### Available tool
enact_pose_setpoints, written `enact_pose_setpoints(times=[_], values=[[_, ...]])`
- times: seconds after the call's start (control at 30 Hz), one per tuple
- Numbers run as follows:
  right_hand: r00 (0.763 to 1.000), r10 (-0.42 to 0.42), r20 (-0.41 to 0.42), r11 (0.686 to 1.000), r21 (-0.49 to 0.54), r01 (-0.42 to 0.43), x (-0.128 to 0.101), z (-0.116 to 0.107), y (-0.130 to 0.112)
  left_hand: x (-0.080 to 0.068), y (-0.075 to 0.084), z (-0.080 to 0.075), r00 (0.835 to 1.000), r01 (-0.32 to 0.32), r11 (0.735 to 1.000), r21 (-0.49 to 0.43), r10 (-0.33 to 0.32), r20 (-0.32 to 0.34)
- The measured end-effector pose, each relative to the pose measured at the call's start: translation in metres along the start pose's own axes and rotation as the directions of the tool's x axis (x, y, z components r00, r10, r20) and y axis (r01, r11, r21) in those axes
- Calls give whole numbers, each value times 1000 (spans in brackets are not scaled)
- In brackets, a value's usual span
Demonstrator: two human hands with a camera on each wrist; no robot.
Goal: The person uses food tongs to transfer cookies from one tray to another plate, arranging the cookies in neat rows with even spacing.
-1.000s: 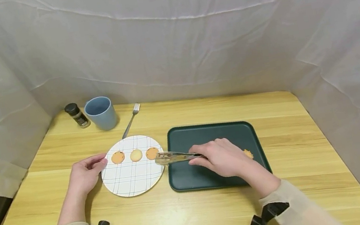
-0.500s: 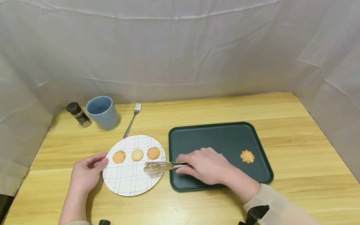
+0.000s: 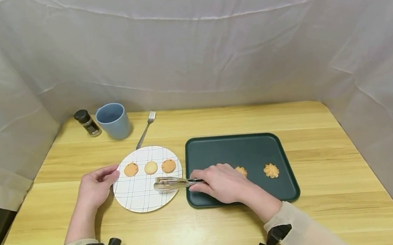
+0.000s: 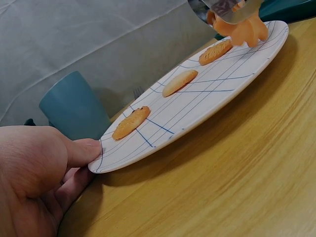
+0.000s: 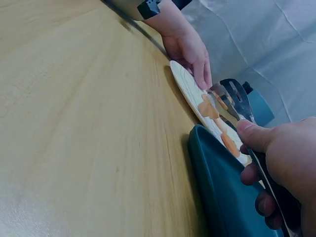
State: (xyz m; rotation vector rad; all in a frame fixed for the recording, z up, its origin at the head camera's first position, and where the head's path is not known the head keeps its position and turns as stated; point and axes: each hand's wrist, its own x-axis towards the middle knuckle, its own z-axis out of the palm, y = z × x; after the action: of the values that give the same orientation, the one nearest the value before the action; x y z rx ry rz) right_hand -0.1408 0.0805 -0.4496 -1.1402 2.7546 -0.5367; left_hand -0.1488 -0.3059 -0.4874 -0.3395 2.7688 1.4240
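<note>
My left hand pinches the left rim of a round white plate with a grid pattern, thumb on top. Three round cookies lie in a row across it: a speckled one, a pale one and another speckled one. In my right hand is a pair of metal tongs, reaching over the plate's right part. The left wrist view shows a flower-shaped cookie between the tongs' ends, just over the plate; whether it touches is unclear.
A dark green tray lies right of the plate, under my right hand. It bears flower-shaped cookies, one in full view and one partly hidden. Behind the plate are a fork, a blue mug and a spice jar.
My right hand has moved left with the tongs, from the plate's right edge to over its right part. More cookies on the tray have come into view. The left hand stays on the rim.
</note>
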Motion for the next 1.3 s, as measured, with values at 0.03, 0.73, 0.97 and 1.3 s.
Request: enact_pose_setpoints(times=[0.03,0.73,0.97,1.3], values=[[1000,0,4,1000,10,0,0,0,0,0,0,0,1000,0,1000,-2,0,2],[997,71,23,997,28,-72,-5,-8,9,-1,1,0,1000,-2,1000,-8,2,3],[998,64,27,996,53,-66,-6,-11,13,0,0,0,1000,-5,1000,-10,5,-2],[997,62,55,994,87,-67,-9,-15,14,0,0,0,1000,-14,1000,-11,14,-4]])
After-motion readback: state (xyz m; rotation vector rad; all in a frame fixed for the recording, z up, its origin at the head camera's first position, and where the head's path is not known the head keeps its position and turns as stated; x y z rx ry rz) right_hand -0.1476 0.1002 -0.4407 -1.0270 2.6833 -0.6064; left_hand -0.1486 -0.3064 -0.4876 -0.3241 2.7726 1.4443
